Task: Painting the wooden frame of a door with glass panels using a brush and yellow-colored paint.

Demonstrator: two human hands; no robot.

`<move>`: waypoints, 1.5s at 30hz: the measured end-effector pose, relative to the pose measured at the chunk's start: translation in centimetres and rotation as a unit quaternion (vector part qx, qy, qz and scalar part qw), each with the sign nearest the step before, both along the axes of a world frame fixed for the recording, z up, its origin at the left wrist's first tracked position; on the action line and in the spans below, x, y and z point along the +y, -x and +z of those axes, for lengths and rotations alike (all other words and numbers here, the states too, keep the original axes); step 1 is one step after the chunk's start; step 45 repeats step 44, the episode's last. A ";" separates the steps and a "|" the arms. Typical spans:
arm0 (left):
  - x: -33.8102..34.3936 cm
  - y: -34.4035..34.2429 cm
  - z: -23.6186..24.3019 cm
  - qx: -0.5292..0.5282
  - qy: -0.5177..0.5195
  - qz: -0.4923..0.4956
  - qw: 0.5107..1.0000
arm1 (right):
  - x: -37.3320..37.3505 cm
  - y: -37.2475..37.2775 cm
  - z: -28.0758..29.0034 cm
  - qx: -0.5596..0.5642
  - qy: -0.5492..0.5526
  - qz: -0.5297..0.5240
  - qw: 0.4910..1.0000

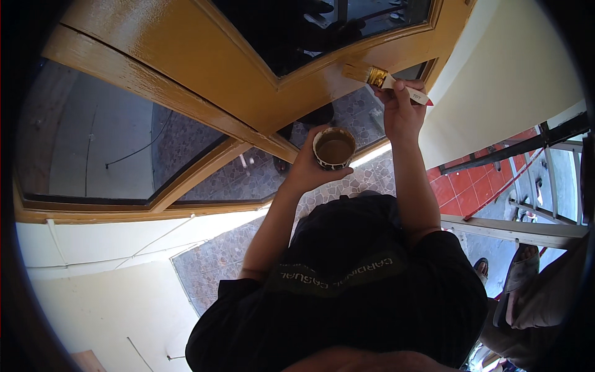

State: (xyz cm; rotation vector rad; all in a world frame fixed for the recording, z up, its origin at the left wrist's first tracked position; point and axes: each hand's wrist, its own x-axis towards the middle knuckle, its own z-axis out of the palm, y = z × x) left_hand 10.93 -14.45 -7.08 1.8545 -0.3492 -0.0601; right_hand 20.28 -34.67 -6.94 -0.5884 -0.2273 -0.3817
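My left hand (308, 166) is wrapped round a small round cup of brown paint (334, 149), its rim smeared. Up and to the right, my right hand (404, 113) grips a paintbrush (396, 84) by its pale, red-tipped handle. The brush's bristles are coated ochre and lie against, or just in front of, the ochre wooden window frame (310, 93); I cannot tell whether they touch. Dark glass panes (328, 31) sit within the frame. Part of the frame shines with a glossy coat at the upper left.
Off-white walls (508, 74) flank the frame on the right and at the lower left (105, 291). A metal ladder (520, 232) stands at the right, near red floor tiles (462, 189). Sandalled feet (520, 273) show at the lower right. Stone-patterned flooring (223, 260) lies far below.
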 end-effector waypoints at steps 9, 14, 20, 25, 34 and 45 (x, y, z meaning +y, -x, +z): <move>0.6 0.4 -0.2 0.001 -0.008 -0.005 1.000 | -0.9 -0.7 -0.2 -0.022 0.229 -0.173 0.958; 0.7 0.4 -0.2 -0.006 -0.025 -0.001 1.000 | -1.8 -0.5 -0.8 -0.047 0.213 -0.197 0.956; 0.7 0.2 -0.6 0.014 0.001 -0.007 1.000 | 0.3 0.3 -0.2 -0.098 0.281 -0.186 0.936; 1.0 0.5 -0.5 0.002 -0.003 -0.011 1.000 | -3.0 -1.1 -0.1 -0.029 0.257 -0.279 0.925; 1.4 0.5 -0.4 0.005 -0.011 0.000 1.000 | 0.4 1.0 -0.4 -0.125 0.275 -0.207 0.931; 2.4 1.0 -0.9 0.013 -0.014 -0.018 1.000 | -6.2 -2.1 0.6 0.017 0.288 -0.363 0.886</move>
